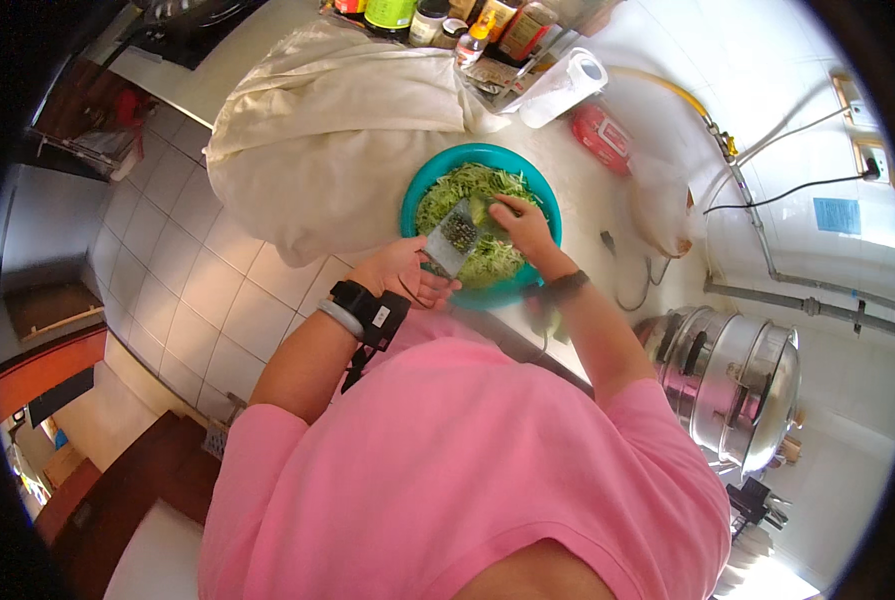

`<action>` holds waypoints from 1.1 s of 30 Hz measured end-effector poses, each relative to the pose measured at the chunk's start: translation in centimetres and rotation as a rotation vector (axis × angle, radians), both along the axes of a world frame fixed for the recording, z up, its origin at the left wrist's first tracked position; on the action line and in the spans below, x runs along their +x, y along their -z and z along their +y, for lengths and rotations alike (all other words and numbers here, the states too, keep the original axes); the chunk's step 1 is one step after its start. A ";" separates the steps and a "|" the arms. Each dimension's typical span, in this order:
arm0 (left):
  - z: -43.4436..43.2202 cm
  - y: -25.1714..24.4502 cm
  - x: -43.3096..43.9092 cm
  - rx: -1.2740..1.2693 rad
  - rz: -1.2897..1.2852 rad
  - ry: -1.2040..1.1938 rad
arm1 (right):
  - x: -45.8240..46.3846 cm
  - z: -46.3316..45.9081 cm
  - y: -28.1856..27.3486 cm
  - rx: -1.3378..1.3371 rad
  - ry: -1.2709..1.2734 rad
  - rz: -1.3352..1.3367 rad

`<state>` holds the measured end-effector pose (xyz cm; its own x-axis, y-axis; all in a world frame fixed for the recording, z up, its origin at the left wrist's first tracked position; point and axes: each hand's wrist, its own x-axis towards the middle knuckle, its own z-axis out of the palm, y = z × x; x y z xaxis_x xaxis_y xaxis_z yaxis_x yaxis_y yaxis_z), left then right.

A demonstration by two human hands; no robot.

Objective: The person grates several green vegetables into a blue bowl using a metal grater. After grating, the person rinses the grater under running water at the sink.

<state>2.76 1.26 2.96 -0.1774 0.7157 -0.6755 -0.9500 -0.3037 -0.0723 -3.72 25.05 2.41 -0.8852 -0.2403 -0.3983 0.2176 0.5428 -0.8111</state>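
A teal plastic basin (545, 180) on the counter holds a heap of shredded green vegetable (458, 180). Over its near left rim, my left hand (410, 274) grips the lower end of a flat metal grater (447, 255), which is tilted across the basin. My right hand (521, 225) is above the basin's right side, its fingers around a piece of green vegetable (480, 212) at the grater's upper edge. That piece is blurred and partly hidden by the fingers. Shreds lie under and around the grater.
A cream cloth (327, 150) covers something left of the basin. Behind stand sauce bottles and jars (428, 22) and a paper towel roll (563, 86). A red packet (601, 139), a cable (646, 281) and a stacked metal steamer (732, 382) are to the right.
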 end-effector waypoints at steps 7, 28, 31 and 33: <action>1.4 -1.3 0.0 0.118 -0.027 -0.091 | 0.9 1.3 -3.1 -0.599 0.220 -0.648; 5.0 -0.9 0.4 0.170 -0.125 -0.194 | 4.0 -4.5 -7.4 0.630 -0.212 0.539; 5.2 -1.0 0.4 0.157 -0.127 -0.197 | 3.8 -4.8 -7.5 0.623 -0.227 0.533; 5.2 -1.1 0.3 0.164 -0.125 -0.191 | 3.5 -4.4 -7.4 0.605 -0.292 0.536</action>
